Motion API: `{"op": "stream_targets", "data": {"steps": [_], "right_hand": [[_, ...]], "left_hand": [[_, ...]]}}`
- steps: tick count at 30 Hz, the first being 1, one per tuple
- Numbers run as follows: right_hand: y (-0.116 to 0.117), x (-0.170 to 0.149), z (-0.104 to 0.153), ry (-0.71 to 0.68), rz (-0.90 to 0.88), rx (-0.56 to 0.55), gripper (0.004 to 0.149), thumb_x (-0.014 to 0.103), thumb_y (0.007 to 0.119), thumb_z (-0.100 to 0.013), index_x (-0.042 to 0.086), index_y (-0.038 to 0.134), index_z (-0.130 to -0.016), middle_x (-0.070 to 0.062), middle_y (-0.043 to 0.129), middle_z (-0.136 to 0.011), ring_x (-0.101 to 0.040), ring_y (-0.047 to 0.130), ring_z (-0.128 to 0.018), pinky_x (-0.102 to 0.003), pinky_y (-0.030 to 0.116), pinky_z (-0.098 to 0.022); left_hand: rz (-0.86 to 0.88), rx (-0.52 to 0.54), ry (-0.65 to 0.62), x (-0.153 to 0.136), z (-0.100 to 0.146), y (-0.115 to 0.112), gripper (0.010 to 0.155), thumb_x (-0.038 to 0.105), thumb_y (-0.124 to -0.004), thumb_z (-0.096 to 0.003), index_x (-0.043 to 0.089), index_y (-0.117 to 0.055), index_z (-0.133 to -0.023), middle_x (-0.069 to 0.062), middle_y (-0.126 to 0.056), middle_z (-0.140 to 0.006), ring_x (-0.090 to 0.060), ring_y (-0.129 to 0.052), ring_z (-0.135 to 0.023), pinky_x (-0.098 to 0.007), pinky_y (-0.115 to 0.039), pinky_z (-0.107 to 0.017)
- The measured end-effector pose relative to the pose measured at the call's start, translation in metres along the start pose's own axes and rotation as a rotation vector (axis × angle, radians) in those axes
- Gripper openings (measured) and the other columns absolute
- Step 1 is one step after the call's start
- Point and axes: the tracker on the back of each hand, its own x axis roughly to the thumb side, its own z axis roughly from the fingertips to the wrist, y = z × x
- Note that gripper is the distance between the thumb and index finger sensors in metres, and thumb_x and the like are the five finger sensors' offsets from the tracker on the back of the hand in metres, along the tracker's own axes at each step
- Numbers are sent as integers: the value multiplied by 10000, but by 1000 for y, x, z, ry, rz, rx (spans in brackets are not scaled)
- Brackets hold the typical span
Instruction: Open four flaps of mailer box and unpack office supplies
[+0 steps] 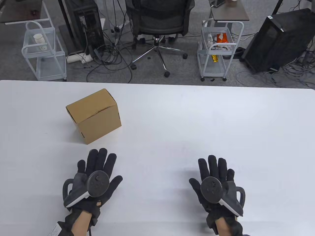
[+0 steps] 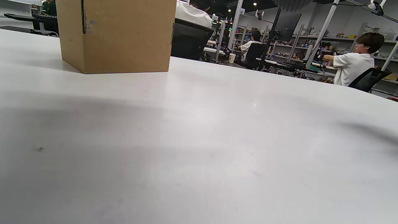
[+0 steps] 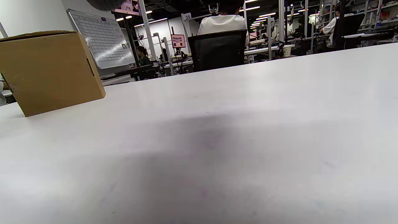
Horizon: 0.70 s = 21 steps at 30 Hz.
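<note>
Table view: closed rectangular cardboard mailer box (image 1: 94, 115)

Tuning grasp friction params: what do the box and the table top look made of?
Box: looks like plain brown corrugated cardboard, matte and unprinted; a creased seam runs across the closed top, and a cut slot shows in a side wall.
Table: smooth white top, probably laminate or plastic, with a soft sheen and faint scuffs; the core material cannot be told.

1. A small white sign (image 3: 187, 16) mounted on a post in the background of the right wrist view reads "35".
2. The whiteboard (image 3: 102, 40) behind the box carries a grid whose writing is too small to read.
</note>
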Motion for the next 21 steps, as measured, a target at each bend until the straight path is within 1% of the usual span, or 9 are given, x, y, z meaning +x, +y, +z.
{"op": "stream_targets", "data": {"steps": [6, 7, 12, 18, 21], "right_hand": [[-1, 0, 0, -13, -11, -5, 748, 545, 482, -604, 140, 219, -1175, -237, 124, -1245, -572, 33, -1036, -767, 172, -680], [-1, 0, 1, -14, -12, -8, 748, 546, 482, -604, 139, 219, -1174, -241, 123, -1244, -572, 33, -1036, -768, 172, -679], [-3, -1, 2, -15, -26, -23, 746, 543, 483, -605, 137, 223, -1174, -243, 126, -1245, -572, 37, -1037, -768, 173, -679], [-4, -2, 1, -2, -26, -26, 748, 543, 481, -605, 133, 222, -1175, -246, 125, -1244, -575, 40, -1036, -768, 176, -680], [-4, -4, 1, 7, -35, -33, 746, 541, 482, -605, 133, 226, -1174, -246, 129, -1245, -574, 44, -1037, -768, 176, -679]], "left_hand": [[8, 7, 1, 0, 0, 1, 803, 623, -530, -582, 262, -140, -1184, -97, -34, -1265, -382, 25, -1144, -705, -131, -731], [14, 10, 1, -1, 0, 1, 803, 623, -530, -582, 263, -138, -1184, -96, 4, -1265, -381, 26, -1145, -705, -132, -731], [33, 2, 12, -7, 0, 6, 808, 621, -536, -583, 265, -126, -1181, -93, 8, -1263, -379, 35, -1144, -704, -127, -737], [68, 2, 55, -27, -11, 28, 813, 616, -547, -585, 269, -117, -1182, -90, 21, -1265, -371, 55, -1147, -703, -114, -748], [12, -10, 85, -36, -20, 41, 822, 622, -546, -583, 276, -99, -1179, -81, 32, -1266, -366, 63, -1152, -702, -108, -755]]}}
